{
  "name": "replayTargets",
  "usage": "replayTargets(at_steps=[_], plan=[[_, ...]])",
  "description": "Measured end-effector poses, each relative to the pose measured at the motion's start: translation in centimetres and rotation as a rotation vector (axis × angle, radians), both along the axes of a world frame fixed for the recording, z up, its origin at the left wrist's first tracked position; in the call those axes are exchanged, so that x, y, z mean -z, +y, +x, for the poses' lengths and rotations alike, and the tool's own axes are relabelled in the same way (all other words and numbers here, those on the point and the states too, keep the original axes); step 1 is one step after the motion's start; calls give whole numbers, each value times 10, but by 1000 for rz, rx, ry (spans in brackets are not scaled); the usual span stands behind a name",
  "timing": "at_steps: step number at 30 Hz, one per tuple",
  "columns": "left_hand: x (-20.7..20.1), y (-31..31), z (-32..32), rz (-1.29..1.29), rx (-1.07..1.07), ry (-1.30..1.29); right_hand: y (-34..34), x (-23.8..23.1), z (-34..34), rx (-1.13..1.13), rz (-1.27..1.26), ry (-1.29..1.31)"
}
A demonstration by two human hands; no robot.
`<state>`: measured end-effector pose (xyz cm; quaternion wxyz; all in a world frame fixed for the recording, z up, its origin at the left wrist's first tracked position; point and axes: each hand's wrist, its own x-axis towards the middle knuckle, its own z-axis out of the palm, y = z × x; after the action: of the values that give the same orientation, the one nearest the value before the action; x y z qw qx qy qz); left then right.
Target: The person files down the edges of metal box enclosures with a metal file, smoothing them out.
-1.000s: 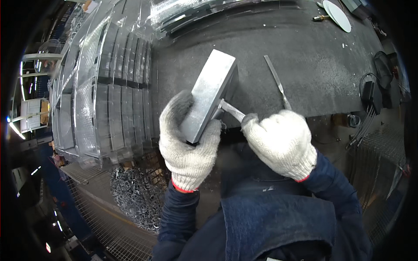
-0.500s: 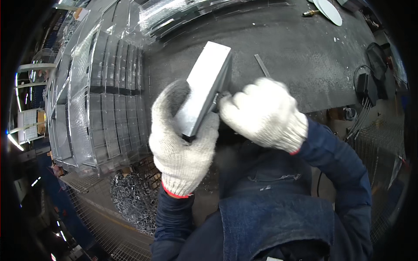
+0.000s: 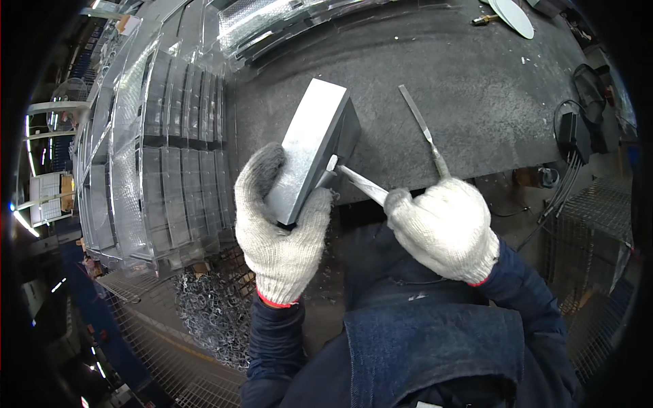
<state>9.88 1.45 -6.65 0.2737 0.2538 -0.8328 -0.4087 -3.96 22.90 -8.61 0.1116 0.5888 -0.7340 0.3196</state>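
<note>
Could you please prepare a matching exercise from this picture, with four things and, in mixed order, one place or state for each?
Things
1. Left hand
2. White disc
3. Right hand
4. Heap of small metal pieces

Places or states
A. Its grip is on a narrow metal tool
B. Left of the left sleeve
C. Holding a silver box
D. Near the top edge, toward the right

Pairs: 1-C, 2-D, 3-A, 4-B

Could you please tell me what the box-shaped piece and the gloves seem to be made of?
Box-shaped piece: probably metal, smooth and satiny, given its grey sheen and crisp edges. Gloves: apparently matt knitted fabric, given the visible ribbing; exact fibre unclear.
</note>
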Motion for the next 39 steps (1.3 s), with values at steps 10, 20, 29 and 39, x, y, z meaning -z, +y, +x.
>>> replayTargets(at_steps=[10,20,29,39], plan=[[11,3,4,-88,30,52,-38,-5,-7,-7,276,-190],[12,0,5,-98,75,60,-38,-1,-10,-30,-13,-510],[10,5,-5,-117,35,28,-44,7,-28,7,31,-456],[12,3,-9,-50,13,83,-49,13,-15,67,67,-412]])
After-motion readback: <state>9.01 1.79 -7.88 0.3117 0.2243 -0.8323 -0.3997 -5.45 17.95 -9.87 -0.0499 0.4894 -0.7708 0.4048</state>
